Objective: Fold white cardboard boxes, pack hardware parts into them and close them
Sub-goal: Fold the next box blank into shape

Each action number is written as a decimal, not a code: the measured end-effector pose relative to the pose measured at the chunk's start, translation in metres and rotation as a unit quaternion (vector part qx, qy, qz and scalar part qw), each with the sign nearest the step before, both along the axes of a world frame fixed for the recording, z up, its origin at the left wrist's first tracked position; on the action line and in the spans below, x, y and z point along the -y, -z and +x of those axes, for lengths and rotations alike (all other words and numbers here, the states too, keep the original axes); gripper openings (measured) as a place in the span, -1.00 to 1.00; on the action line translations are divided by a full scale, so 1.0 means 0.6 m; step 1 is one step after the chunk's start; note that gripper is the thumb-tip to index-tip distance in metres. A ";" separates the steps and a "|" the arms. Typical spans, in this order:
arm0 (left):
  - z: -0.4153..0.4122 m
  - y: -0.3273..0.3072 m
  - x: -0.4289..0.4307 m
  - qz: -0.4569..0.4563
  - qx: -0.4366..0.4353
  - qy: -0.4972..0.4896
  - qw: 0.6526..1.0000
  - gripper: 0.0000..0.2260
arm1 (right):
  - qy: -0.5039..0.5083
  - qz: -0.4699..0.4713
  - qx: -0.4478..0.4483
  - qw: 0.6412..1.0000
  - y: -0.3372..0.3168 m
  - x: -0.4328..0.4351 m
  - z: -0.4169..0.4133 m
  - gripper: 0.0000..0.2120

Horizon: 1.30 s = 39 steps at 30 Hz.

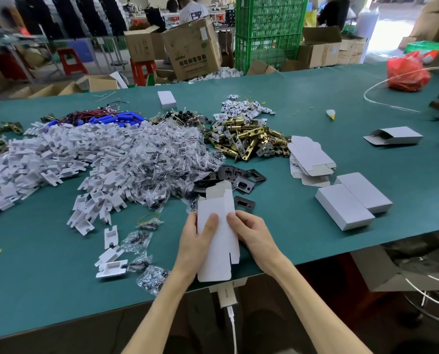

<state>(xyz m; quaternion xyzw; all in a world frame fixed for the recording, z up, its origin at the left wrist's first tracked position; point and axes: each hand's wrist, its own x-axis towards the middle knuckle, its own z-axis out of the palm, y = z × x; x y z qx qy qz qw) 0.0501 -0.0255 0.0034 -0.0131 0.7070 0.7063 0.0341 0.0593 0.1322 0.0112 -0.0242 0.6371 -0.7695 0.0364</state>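
Nearer me than brass latch pile [246, 139], left grip [195, 241], right grip [254, 233] pinch half-open white box [217, 254]. Folding step; next I'd square it, tuck end flaps.

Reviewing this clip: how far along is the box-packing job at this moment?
Done: two closed white boxes lie side by side on the right. In hand: the left hand and right hand grip a half-folded box, top flaps open. Left: a stack of flat blanks, plus loose brass latches and black plates.
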 end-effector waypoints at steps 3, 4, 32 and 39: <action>-0.001 -0.001 0.004 -0.007 0.001 0.002 1.000 -0.66 | 0.015 -0.011 0.010 1.000 0.002 0.000 -0.002 -0.68; -0.001 0.000 0.004 -0.011 -0.001 -0.002 1.000 -0.70 | 0.022 -0.010 0.012 1.000 0.003 -0.001 -0.002 -0.68; -0.004 0.011 0.008 0.041 0.003 -0.063 0.997 -0.84 | 0.110 -0.014 -0.013 0.994 0.022 -0.001 -0.010 -0.81; -0.003 0.011 0.008 0.062 -0.018 -0.063 0.996 -0.79 | 0.109 -0.021 -0.010 0.994 0.027 -0.005 -0.012 -0.86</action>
